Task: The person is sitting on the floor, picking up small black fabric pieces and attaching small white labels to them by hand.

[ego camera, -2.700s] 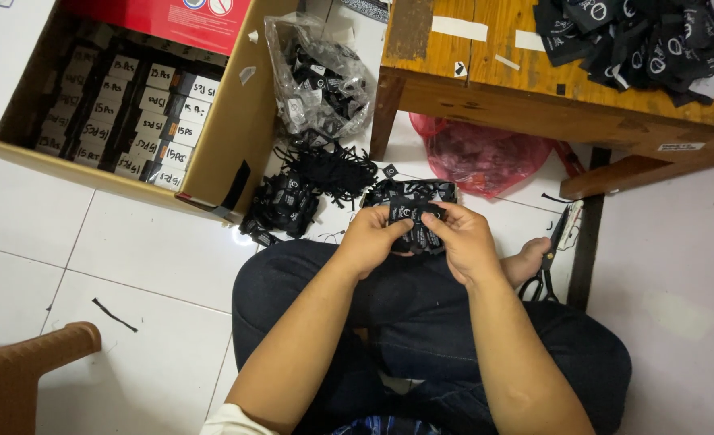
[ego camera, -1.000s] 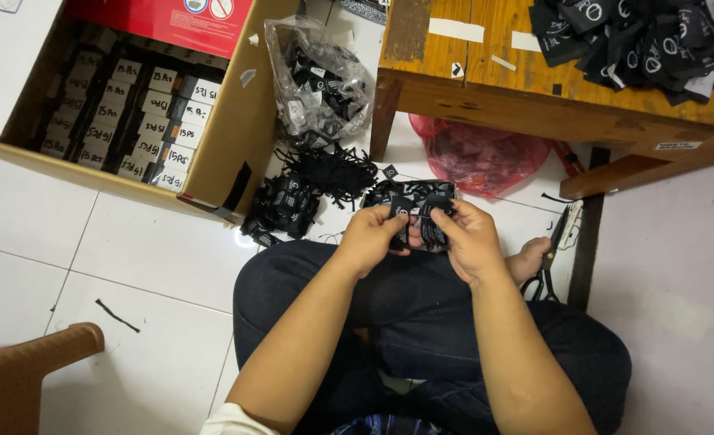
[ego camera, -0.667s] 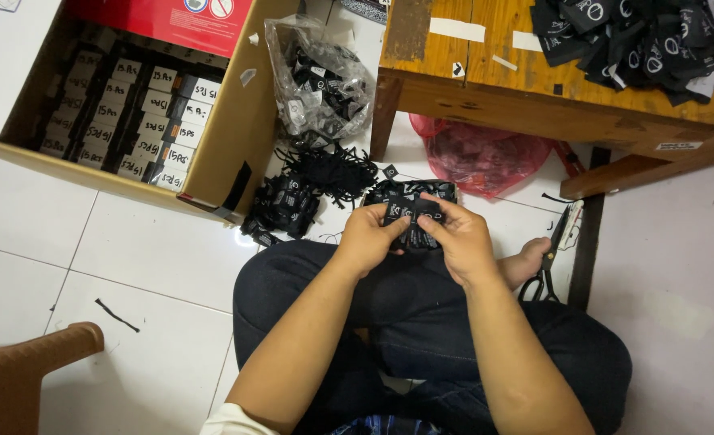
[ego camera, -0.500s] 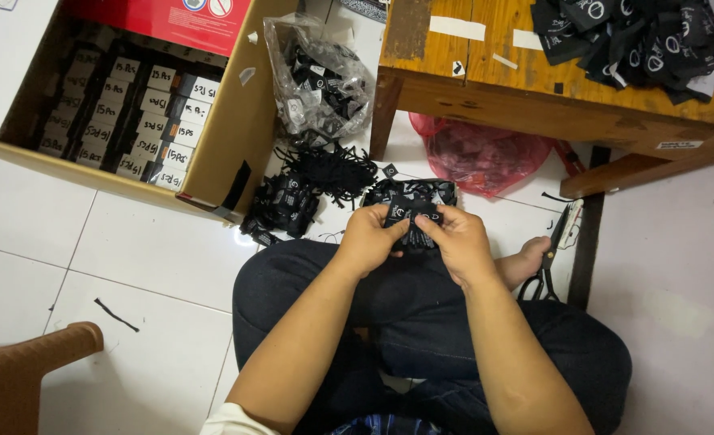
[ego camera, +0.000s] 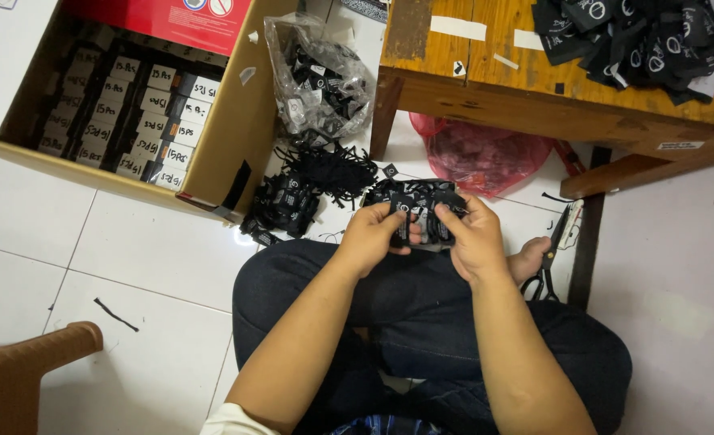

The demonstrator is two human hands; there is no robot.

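I see both thumbs press back onto the bundle of black tags (ego camera: 418,216), left hand (ego camera: 370,239) and right hand (ego camera: 471,239) gripping it again, mid-count I judge.

Two hands work here, the left hand (ego camera: 370,236) and the right hand (ego camera: 471,235), sharing one small stack of black tags (ego camera: 418,217). One open cardboard box (ego camera: 226,137) sits on the floor, holding many banded bundles of tags in rows, too many and too shadowed to count exactly. One clear plastic bag of black tags (ego camera: 318,80), one red plastic bag (ego camera: 482,153), one pair of scissors (ego camera: 547,270), one wooden table (ego camera: 486,72), one brown plastic stool (ego camera: 26,366). Two loose heaps of black tags lie on the tiles (ego camera: 308,189).
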